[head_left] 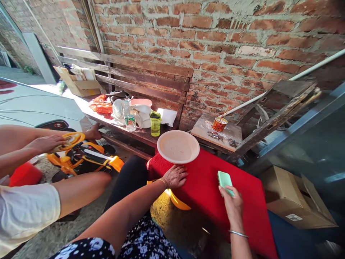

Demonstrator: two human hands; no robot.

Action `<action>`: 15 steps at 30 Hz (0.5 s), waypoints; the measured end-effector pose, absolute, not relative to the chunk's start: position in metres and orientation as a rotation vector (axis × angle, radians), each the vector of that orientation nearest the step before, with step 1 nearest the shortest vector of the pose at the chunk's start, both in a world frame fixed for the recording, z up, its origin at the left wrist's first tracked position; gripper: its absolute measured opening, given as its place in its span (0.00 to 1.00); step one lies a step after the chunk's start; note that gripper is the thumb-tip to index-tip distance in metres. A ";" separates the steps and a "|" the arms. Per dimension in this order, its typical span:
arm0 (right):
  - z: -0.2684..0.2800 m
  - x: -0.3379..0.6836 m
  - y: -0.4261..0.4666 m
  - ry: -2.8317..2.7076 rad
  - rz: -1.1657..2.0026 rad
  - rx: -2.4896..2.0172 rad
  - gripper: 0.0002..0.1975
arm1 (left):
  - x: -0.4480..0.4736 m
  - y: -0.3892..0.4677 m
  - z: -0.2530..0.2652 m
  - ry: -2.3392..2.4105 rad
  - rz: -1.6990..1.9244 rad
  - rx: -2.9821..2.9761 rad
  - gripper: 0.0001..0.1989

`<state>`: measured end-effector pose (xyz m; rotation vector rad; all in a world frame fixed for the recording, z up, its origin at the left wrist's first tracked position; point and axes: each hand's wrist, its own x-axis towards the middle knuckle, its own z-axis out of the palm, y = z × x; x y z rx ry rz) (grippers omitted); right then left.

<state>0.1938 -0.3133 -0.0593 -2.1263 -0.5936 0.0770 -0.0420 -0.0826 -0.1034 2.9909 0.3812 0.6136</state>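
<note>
My left hand (175, 177) lies flat with its fingers stretched out on the near edge of a red cloth (207, 176) spread over a low surface. Just beyond those fingers stands a pale, shallow basin (178, 158) that looks to hold a little cloudy water. In my right hand (234, 201) is a mint-green scrubbing brush (225, 181), its bristles turned to the left, held above the cloth. A bracelet circles each of my wrists. Part of a yellow rounded object (179, 201) shows beneath the cloth's edge.
Behind, a wooden bench (145, 140) carries a water bottle (129, 117), a green cup (155, 124) and a small fan (118, 109). A stool (201, 131) at right holds a paper cup (219, 124). An open cardboard box (285, 190) sits far right. Another person's hand (47, 143) rests by a yellow ride-on toy (88, 156).
</note>
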 end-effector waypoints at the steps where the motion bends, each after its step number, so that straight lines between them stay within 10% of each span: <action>1: -0.061 0.175 -0.301 -0.648 0.122 -2.085 0.30 | -0.042 -0.083 -0.103 0.383 0.612 2.993 0.18; 15: -0.064 0.197 -0.349 -0.634 0.080 -2.295 0.34 | -0.040 -0.086 -0.102 0.398 0.650 2.953 0.17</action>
